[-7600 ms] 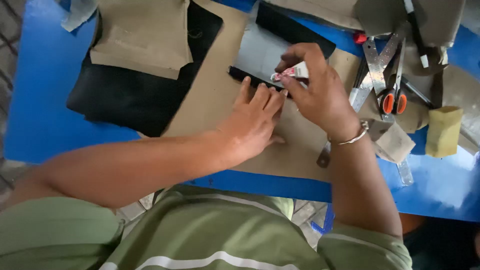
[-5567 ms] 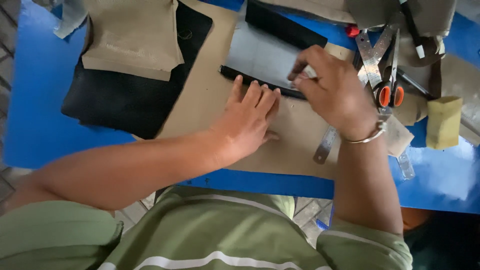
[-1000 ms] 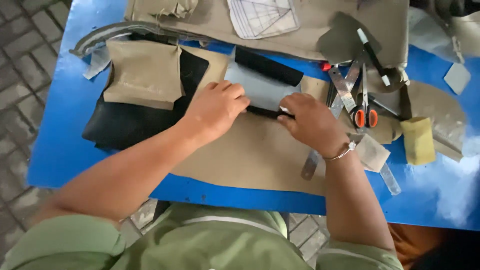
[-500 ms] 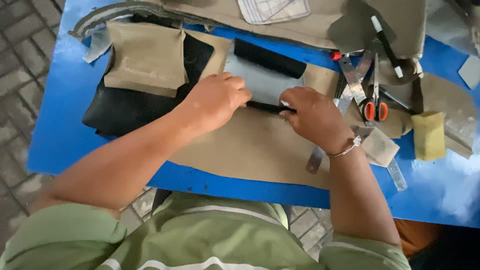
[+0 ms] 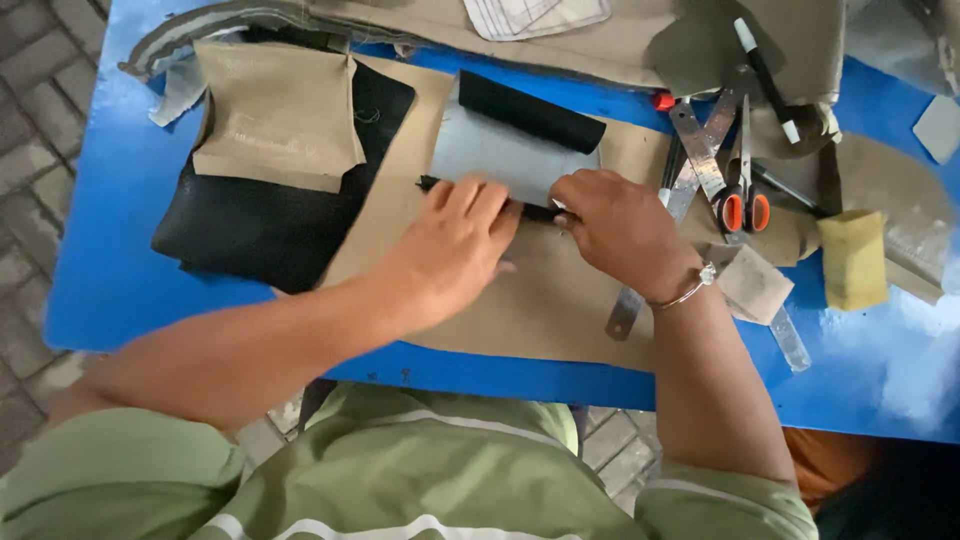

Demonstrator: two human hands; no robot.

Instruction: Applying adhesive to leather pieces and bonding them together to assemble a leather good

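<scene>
The grey panel [image 5: 500, 155] with its folded black edge [image 5: 470, 187] lies on the tan sheet [image 5: 520, 290], in the middle of the blue counter [image 5: 110, 270]. The left hand [image 5: 455, 245] rests flat and open, its fingers spread on the black edge and pressing it down. The right hand [image 5: 615, 225] is curled narrow at the right end of the same edge; it may pinch the fold or a small tool, but I cannot tell which, because the fingers hide it.

The fold looks only pressed, not fixed. If the left hand lifts or slides sideways, the edge could spring open or go crooked. The two hands are very near each other, so a quick stroke of the right hand toward the left could meet the left fingertips. The black roll [image 5: 530, 110] at the far side of the panel may also unroll if the panel is pulled.

On the right, the room is small: metal rulers [image 5: 695, 150], orange-handled scissors [image 5: 745, 205] and a yellow sponge [image 5: 852, 260] lie just beside the right wrist, and one ruler [image 5: 622, 315] lies under the forearm. On the left, the black leather piece [image 5: 270, 225] and the tan cut piece [image 5: 275, 115] are near. The near part of the tan sheet is open, and the counter edge is close to the body.
</scene>
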